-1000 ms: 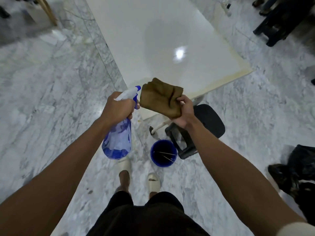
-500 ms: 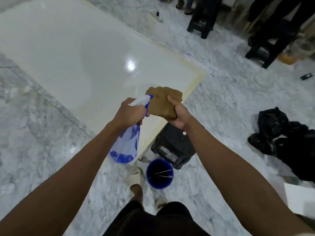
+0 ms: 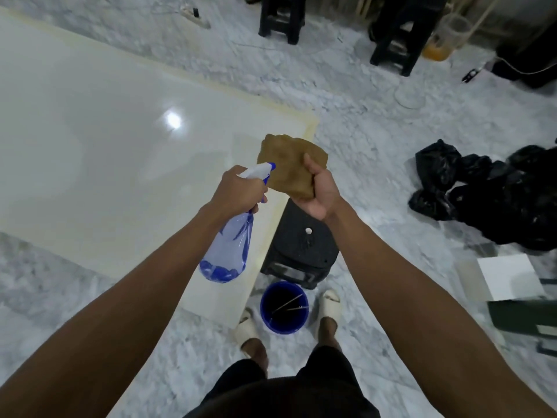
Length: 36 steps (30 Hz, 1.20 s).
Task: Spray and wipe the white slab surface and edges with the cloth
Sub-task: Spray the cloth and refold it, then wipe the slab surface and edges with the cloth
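Observation:
The glossy white slab point(image 3: 99, 164) lies flat on the marble floor, filling the left and centre of the view, with a cream border along its edges. My left hand point(image 3: 238, 190) grips the neck of a blue translucent spray bottle point(image 3: 229, 245) with a white nozzle, held above the slab's near right corner. The nozzle points at a folded brown cloth point(image 3: 289, 162), which my right hand point(image 3: 319, 191) holds up by its lower edge, right beside the nozzle.
A black stool point(image 3: 304, 251) stands under my right hand beside the slab, with a blue bucket point(image 3: 284, 309) holding thin sticks at my feet. Black plastic bags point(image 3: 482, 191) lie at the right, dark stools point(image 3: 281, 16) at the back, white and dark boards point(image 3: 509, 277) at the right.
My view has swung to the right, so the slab has slid left in the picture and the bags and stools have come in. Both hands keep bottle and cloth together.

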Available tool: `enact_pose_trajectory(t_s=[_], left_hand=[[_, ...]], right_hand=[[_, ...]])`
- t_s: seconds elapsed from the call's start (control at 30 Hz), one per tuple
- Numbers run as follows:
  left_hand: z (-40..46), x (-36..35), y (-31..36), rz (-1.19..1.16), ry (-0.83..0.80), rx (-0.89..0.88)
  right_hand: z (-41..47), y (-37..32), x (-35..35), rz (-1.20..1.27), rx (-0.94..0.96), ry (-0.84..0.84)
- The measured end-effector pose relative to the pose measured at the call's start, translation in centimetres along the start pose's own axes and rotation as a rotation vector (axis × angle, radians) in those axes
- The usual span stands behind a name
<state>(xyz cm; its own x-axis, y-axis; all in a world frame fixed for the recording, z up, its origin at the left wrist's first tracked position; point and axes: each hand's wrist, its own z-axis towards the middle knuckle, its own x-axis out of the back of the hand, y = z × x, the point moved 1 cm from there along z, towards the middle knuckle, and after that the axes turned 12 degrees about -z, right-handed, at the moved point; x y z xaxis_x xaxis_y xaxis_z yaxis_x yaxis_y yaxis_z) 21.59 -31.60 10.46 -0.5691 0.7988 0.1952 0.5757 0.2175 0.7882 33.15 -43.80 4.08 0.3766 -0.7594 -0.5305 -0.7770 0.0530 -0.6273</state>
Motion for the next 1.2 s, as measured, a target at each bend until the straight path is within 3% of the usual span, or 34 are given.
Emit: enact_pose_trajectory(t_s=[0.17,0.27,0.43,0.53,0.63,0.87,0.93,1.2], left_hand=[[1.7,-2.1,1.5,-0.040,0.022,0.061],[2.0,-3.2,2.4,-0.023,0.044,-0.015],[5.1,-5.7,4.3,-0.028,0.115,-0.079],[7.7,-7.7,5.5,-0.116,0.166,-0.094],[10.9,-9.6,5.6,-0.170,0.212,-0.089],[15.5,-12.1,4.1,-0.220,0.324,-0.066],[15.6,-11.9,3.3,-0.215,0.338,-0.052],[12.9,-10.1,-0.4,-0.213,0.387,-0.033]], right_hand=[[1.6,-1.7,1.8,-0.010,-0.022,0.016],[3.5,-3.2,3.6,-0.021,-0.030,0.030],[9.6,-7.4,8.1,-0.257,-0.053,0.074],[14.7,-11.7,10.1,-0.606,0.089,0.112],[20.9,-15.6,11.2,-1.119,0.369,0.212],[33.7,-14.3,15.8,-2.105,0.552,-0.210],[33.2,-12.8,16.3,-2.133,0.690,-0.195],[29.7,-7.3,16.3,-2.150,0.858,-0.190]])
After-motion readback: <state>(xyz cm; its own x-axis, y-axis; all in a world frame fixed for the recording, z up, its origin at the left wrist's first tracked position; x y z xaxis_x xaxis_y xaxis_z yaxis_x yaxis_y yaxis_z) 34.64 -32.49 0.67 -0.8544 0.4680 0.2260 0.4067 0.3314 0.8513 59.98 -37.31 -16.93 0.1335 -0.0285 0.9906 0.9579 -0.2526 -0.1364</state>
